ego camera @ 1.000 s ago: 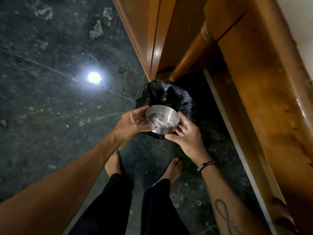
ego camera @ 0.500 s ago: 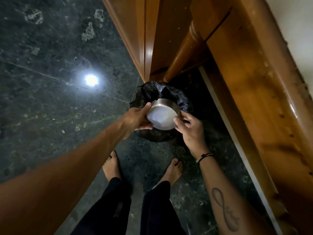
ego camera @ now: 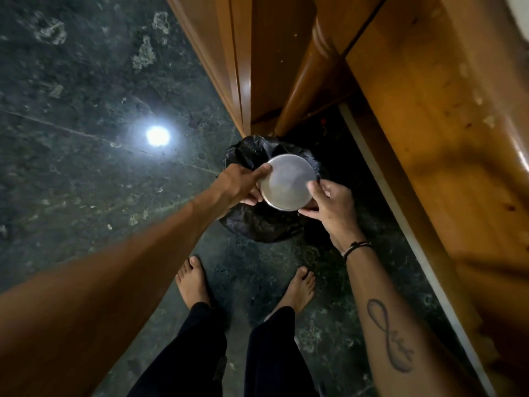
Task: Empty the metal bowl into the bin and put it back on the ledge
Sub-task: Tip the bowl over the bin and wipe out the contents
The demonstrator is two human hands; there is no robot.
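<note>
The metal bowl (ego camera: 290, 181) is held upside down, its flat underside turned up toward the camera, directly over the mouth of the bin (ego camera: 257, 224), which is lined with a black bag and stands on the dark stone floor (ego camera: 86, 138) in the corner by the wooden furniture (ego camera: 429, 124). The bowl is gripped by both hands: the left hand (ego camera: 240, 184) is closed on the rim at the left side, and the right hand (ego camera: 329, 202) is closed on the rim at the right and near side, thumb on the base. The inside of the bowl is hidden, so whether anything clings there cannot be told.

The emptying step appears to be in hand. It would be done well if the bowl were kept centred over the opening and low to the bag, so that nothing is scattered onto the floor near the bare feet (ego camera: 194, 282). A light tap or shake on the base would likely be needed to loosen residue. The rim should be kept clear of the liner so the bag is not dragged up when the bowl is lifted. The ledge is not clearly identified here, and the return is not yet begun.
</note>
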